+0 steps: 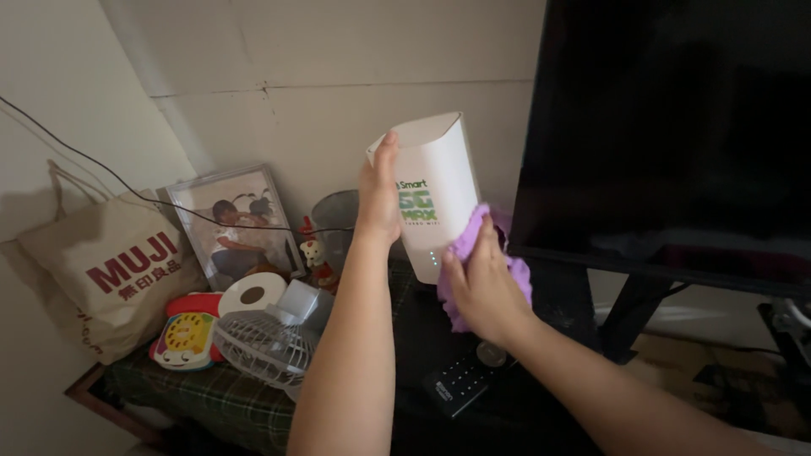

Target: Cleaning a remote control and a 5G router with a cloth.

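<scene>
— What sort of place is this?

— A home, a lived-in corner of a room. Left of the hands (422, 245), a framed family photo (232, 224) leans on the plain wall beside a canvas tote bag (101, 270).

— Anything else homely?

— Below the photo lie a toy telephone (186, 333) and a small white fan (262, 342), on a worktop (203, 401) with a plaid cloth. Right of the hands stands a large dark television (676, 127); a remote control (456, 384) lies just beneath them.

television (676, 127) close right of router (435, 198), fan (263, 344) and toys crowding left
</scene>
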